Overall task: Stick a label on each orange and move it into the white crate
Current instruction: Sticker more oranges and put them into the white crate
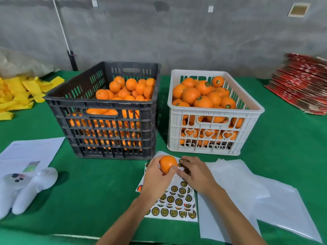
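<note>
A heap of flat yellow strips (21,94) lies at the far left of the green cloth-covered counter (99,183), with white printed paper (30,152) and soft white pieces (26,190) nearer. Next stands the dark slatted plastic crate (106,121), piled with bare, smooth oranges (131,89). In front of it the left hand (157,175) holds one round, glossy orange (168,164), fingers (153,162) curled round its left side, raised just above the label sheet (175,200), a glossy white sheet with rows of round dark-and-gold stickers. The right hand (196,172) lies on the sheet's far end, fingers bent down onto the stickers; whether they pinch one I cannot tell. The white crate (212,126), plastic with heart cut-outs, holds labelled oranges (203,96). Spent white backing sheets (256,200) lie right, and a red printed stack (304,85) beyond.
</note>
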### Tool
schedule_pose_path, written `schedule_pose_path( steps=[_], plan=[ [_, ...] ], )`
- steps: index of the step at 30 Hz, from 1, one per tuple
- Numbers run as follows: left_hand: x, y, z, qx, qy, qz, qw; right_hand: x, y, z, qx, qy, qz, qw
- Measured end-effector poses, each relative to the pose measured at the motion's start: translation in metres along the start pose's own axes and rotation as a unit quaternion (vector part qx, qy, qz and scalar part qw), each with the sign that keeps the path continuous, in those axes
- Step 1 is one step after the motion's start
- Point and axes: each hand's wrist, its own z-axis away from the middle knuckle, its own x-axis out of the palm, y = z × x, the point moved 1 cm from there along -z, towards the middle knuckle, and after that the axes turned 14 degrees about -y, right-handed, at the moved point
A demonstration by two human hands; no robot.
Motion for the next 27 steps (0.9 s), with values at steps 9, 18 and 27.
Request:
schedule_pose_path(
  steps=[9, 18, 27],
  plan=[
    [0.002, -0.006, 0.003, 0.018, 0.009, -0.064, 0.998, 0.011, 0.008, -0.011, -0.028, 0.108, -0.088, 0.990],
    [0.001, -0.003, 0.005, 0.006, 0.012, -0.046, 0.999, 0.001, 0.003, -0.014, 0.048, 0.201, -0.330, 0.921],
    [-0.024, 0.029, 0.006, 0.109, 0.017, 0.003, 0.994, -0.033, -0.050, 0.008, -0.112, 0.189, -0.407, 0.886]
  ],
)
